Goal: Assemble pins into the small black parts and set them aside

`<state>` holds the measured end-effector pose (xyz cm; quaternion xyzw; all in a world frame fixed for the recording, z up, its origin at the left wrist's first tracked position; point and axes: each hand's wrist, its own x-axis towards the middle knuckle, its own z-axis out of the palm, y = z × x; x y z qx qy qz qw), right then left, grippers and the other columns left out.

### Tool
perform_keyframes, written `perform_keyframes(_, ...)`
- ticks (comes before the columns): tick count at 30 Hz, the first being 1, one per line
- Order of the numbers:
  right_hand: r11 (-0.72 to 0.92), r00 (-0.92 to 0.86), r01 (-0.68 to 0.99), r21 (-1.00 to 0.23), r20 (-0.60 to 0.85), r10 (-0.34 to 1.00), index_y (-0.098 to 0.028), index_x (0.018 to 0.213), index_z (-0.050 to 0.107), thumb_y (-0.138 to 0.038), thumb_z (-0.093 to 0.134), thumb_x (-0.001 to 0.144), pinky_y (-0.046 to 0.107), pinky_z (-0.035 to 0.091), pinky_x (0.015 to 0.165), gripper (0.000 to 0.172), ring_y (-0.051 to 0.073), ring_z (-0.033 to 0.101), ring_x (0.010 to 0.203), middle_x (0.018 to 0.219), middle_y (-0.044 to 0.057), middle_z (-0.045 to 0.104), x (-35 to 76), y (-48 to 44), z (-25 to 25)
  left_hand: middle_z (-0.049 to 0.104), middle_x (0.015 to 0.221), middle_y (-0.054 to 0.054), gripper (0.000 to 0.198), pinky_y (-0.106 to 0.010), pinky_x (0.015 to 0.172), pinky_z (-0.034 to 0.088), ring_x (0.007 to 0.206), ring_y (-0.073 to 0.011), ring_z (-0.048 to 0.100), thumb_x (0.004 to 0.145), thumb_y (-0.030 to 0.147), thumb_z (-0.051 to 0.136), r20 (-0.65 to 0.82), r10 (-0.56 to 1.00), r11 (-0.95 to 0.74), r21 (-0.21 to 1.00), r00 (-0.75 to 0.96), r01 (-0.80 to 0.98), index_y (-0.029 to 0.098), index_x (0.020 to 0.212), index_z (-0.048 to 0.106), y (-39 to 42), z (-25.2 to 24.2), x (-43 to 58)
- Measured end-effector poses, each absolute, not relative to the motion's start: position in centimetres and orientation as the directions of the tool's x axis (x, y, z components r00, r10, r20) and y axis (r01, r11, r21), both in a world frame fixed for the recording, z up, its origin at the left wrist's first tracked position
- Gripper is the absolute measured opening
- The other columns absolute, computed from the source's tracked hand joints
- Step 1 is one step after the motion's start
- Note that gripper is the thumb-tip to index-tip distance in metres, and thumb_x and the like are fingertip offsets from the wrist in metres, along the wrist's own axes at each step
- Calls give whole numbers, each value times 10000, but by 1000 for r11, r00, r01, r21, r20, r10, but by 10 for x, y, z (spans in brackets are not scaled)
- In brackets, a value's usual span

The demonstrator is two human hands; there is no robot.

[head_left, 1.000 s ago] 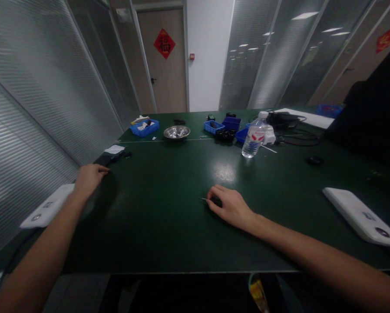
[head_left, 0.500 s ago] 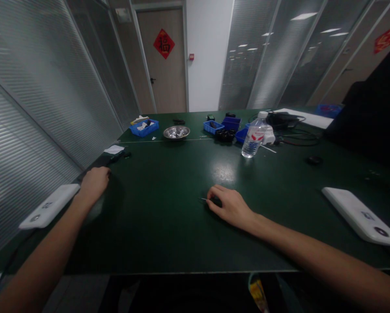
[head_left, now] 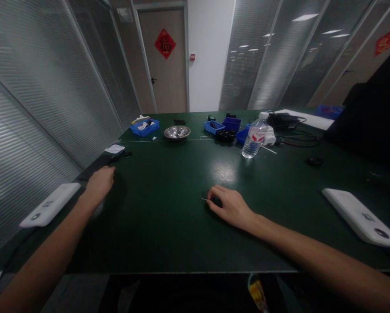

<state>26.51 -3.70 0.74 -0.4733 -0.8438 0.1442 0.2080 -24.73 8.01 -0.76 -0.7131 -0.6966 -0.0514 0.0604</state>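
Note:
My right hand (head_left: 229,206) rests on the dark green table (head_left: 169,226) near its middle, fingers curled around a small dark object with a thin pale tip sticking out to the left. My left hand (head_left: 100,182) lies knuckles up near the table's left edge, fingers curled under, close to a black flat item (head_left: 97,165). What it holds, if anything, is hidden. A white flat device (head_left: 50,204) lies just left of that wrist.
A second white flat device (head_left: 361,215) lies at the right. Farther back stand a water bottle (head_left: 254,137), a metal bowl (head_left: 177,131), blue bins (head_left: 144,126), small black parts (head_left: 225,135) and cables (head_left: 292,130). A white paper scrap (head_left: 114,149) is at the left edge.
My left hand has slid right and toward me along the table's left edge. My right hand has stayed in place.

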Motion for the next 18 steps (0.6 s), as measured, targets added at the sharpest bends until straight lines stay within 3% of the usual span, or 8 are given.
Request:
perform_keyframes(3,513,-467,736,-441,217,857,-222,999,624,-291,600,954,278,398,642,86,131,570,720,964,10,635,265,-37,8,662,1245,-197,377,-449,1002,473,1142,-344,635,971,202,426,217,976,-3,53,-8,999,125,1248,670,83,-5,-248)
perform_keyframes(6,513,-466,738,-439,218,857,-220,998,622,-289,594,957,280,398,645,85,133,567,720,961,9,633,265,-38,8,684,1279,-140,371,-387,1052,456,1193,-283,632,983,213,450,248,968,-2,163,-39,987,144,1274,669,90,-3,-256)
perform_keyframes(11,514,-469,736,-442,215,857,-218,996,622,-294,593,958,282,400,651,90,135,570,721,961,14,636,265,-38,7,735,1196,-103,351,-280,967,521,1072,-186,702,970,214,528,204,974,24,333,-97,943,124,1286,649,100,-2,-269)
perform_keyframes(18,512,-471,736,-442,209,857,-217,1002,624,-296,585,965,278,406,650,95,132,568,718,972,18,638,265,-38,10,753,1148,-104,334,-295,924,529,1025,-194,712,965,222,565,166,976,79,345,-144,935,128,1269,666,98,6,-265)
